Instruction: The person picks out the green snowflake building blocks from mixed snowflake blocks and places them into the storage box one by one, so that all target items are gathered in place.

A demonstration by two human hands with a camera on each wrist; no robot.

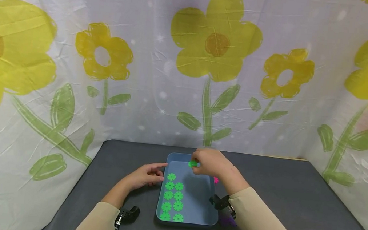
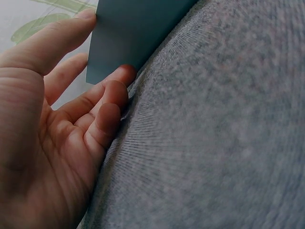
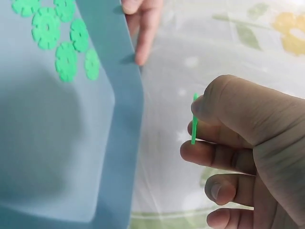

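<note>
My right hand (image 1: 210, 163) pinches a green interlocking disc (image 1: 192, 164) between thumb and fingertips above the far end of the blue tray (image 1: 199, 200). In the right wrist view that held disc (image 3: 194, 129) appears edge-on, apart from the tray wall. Inside the tray, several flat green notched discs (image 1: 178, 195) lie in two columns along the left side. The left column reaches one disc farther back. My left hand (image 1: 144, 177) rests at the tray's left side, index finger and thumb reaching to its rim; in the left wrist view the other fingers (image 2: 108, 119) bend loosely.
Just past the tray's right rim, a pink piece (image 1: 216, 180) shows partly behind my right arm. A purple piece (image 1: 227, 220) lies nearer, half hidden under the right wrist camera. The dark grey table (image 1: 282, 196) ends at a flower-printed curtain (image 1: 146, 90).
</note>
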